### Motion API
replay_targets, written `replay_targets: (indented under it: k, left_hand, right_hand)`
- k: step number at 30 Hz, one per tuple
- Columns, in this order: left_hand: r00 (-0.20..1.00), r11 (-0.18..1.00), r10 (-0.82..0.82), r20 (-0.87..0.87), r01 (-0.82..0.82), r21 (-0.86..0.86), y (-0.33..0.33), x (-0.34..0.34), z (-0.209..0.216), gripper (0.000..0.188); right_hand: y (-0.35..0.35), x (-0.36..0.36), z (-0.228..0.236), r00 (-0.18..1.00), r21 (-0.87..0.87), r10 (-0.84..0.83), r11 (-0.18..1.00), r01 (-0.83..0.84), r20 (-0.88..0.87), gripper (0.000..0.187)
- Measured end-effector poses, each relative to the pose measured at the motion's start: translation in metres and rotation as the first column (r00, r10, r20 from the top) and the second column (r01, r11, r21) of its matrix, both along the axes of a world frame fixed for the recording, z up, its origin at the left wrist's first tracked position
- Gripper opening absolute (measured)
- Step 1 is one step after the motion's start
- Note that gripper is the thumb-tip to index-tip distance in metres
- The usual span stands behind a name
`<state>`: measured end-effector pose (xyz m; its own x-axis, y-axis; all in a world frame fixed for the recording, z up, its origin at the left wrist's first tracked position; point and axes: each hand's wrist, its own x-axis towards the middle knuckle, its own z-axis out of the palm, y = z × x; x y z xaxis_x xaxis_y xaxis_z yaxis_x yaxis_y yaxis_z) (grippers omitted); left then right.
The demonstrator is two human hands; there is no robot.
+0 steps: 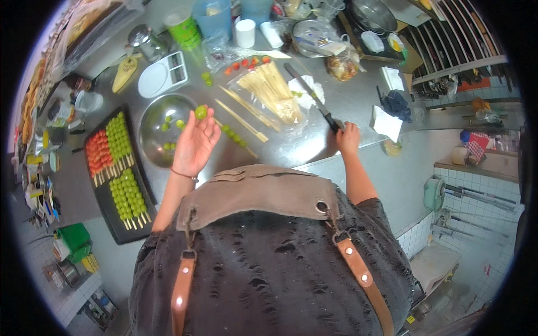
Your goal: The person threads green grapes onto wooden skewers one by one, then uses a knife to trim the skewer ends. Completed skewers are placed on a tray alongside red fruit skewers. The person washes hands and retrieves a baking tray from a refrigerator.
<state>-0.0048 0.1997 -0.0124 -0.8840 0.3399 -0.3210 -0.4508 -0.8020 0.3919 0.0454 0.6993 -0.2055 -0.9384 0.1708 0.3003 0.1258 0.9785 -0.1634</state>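
Shows bright green on the single round fruit (201, 112) and the skewered round fruits (128, 193), red on the skewered fruit chunks (98, 151), black on the rectangular tray (120, 233), silver on the round metal bowl (148, 131), straw on the slim wooden sticks (270, 87), and charcoal flecked with black on the cloth garment (263, 246).

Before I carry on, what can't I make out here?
All in the head view:
Steel bowl: right side partly covered by the left hand.
Black knife handle: end hidden by the right hand.
Blue container: cut off by the upper edge.
Clear bag: contents too blurred to name.
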Motion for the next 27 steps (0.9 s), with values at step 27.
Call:
replay_targets:
  k: [27]
  left_hand:
    - [0.855, 0.699, -0.484, -0.187, 0.25, -0.67, 0.18, -0.08, -0.005, 0.039]
  right_hand:
    - [-0.095, -0.07, 0.178, 0.923, -0.441, 0.38, 0.839, -0.32, 0.054, 0.02]
